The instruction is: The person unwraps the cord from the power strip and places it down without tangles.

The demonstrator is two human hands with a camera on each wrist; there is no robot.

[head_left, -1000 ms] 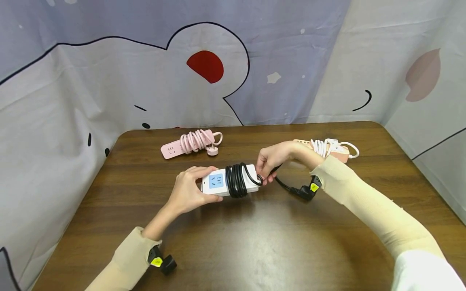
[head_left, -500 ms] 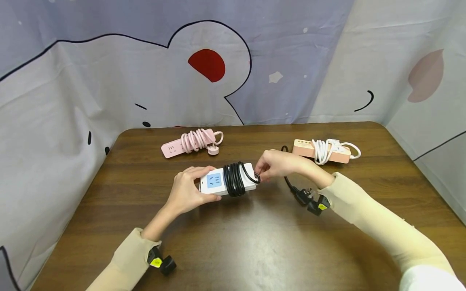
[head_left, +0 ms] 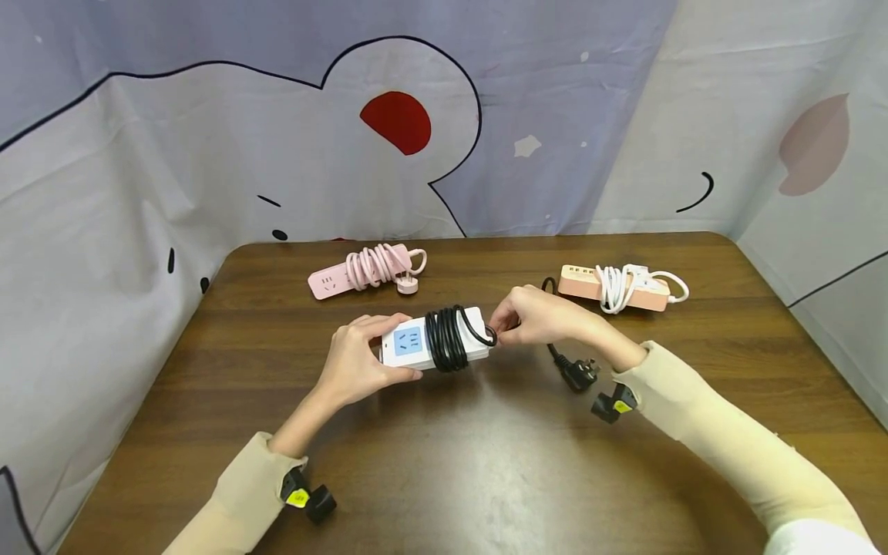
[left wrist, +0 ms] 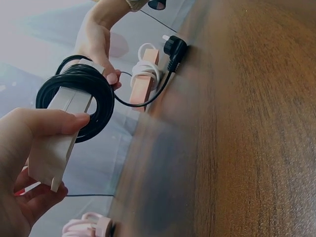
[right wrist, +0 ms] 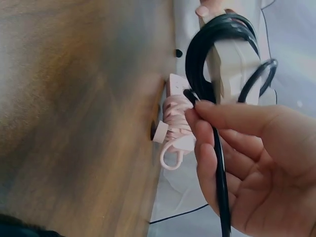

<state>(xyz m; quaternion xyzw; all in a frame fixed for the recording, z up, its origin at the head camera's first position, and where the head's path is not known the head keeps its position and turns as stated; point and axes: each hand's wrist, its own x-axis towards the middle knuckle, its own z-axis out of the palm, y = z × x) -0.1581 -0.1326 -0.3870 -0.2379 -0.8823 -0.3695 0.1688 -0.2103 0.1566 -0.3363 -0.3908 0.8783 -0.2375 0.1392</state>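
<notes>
My left hand grips the left end of a white power strip, thumb on the near side and fingers on the far side. Several turns of black cord are wound round its middle, and a small loop stands off the right end. At that end my right hand pinches the cord between thumb and fingertips, as the right wrist view shows. The cord's free length runs across the palm in that view. Its black plug dangles below the right hand, prongs pointing right.
A pink power strip wrapped in its own pink cord lies at the back left of the wooden table. At the back right is a peach power strip with a white cord wound round it. A printed curtain hangs behind.
My right hand has shifted slightly right and its wrist has come lower, uncovering the peach power strip. The plug has swung so its prongs show. The left hand keeps its grip almost in place.
</notes>
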